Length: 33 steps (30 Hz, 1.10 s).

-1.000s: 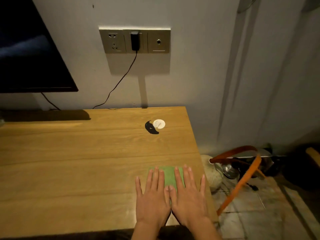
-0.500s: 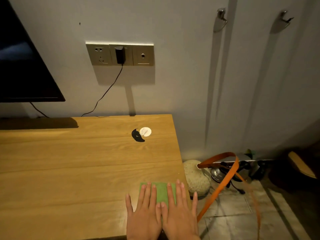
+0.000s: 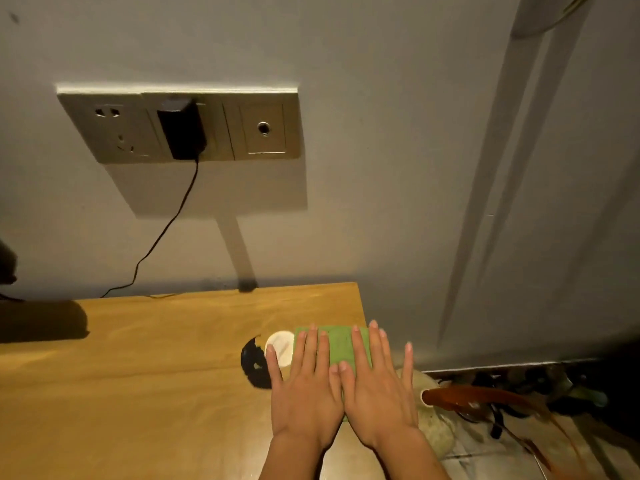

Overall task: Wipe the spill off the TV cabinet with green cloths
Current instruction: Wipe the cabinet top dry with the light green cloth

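A folded green cloth (image 3: 341,346) lies flat on the wooden TV cabinet (image 3: 138,375) near its right edge. Both my hands press down on it side by side with straight fingers: my left hand (image 3: 306,389) covers its left part, my right hand (image 3: 379,386) its right part. Just left of the cloth sits a white round disc (image 3: 280,344) beside a black cable hole (image 3: 254,365) in the top. The cloth's left edge touches the disc. No spill is plainly visible on the wood.
A socket panel (image 3: 180,128) with a black charger (image 3: 181,129) and hanging cable is on the wall behind. The cabinet's right edge drops to a tiled floor with a pale round object (image 3: 434,420), an orange strap (image 3: 485,398) and dark clutter.
Both hands slid the green cloth away from me across the cabinet, from near the front edge up to the white disc. The camera has moved closer to the wall.
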### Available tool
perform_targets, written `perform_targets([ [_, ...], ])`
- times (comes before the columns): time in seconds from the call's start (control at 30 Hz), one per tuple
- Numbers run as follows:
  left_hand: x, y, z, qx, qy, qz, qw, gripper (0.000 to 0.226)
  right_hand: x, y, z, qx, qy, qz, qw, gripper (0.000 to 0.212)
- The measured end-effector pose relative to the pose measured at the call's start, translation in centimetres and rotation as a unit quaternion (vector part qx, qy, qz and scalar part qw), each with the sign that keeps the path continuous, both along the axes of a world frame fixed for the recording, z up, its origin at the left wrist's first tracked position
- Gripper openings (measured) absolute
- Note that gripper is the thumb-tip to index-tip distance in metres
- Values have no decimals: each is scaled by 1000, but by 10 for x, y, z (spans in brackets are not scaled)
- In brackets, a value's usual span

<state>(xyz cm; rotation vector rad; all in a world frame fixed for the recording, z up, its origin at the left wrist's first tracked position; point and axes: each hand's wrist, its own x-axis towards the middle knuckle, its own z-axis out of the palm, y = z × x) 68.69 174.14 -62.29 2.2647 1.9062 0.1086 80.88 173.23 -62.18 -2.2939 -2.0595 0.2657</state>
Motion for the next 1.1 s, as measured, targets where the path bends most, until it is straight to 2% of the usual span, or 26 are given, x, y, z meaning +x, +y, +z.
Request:
perform_targets([
  [0.13,9,54,-4,-22,28,-2,999,68,8,53,-2,-1,9,4,1000,66],
  [0.3,12,99,-6,-5,12,11,1000,66,13,101,-5,-4,23,9,1000,64],
  [0.47,15,109,-8,11,5,20,1000,60,16,114,-6,-2,28,15,1000,69],
  [0.6,15,104,-6,13,16,20,1000,60,14,108,-7,-6,29,8,1000,64],
  [0.87,7,40,3,8,48,-9,999,65,8,40,-5,-10,50,-9,999,65],
  [1.1,0,-79,4,33,0,-16,999,59,0,-78,3,-46,102,-31,993,59],
])
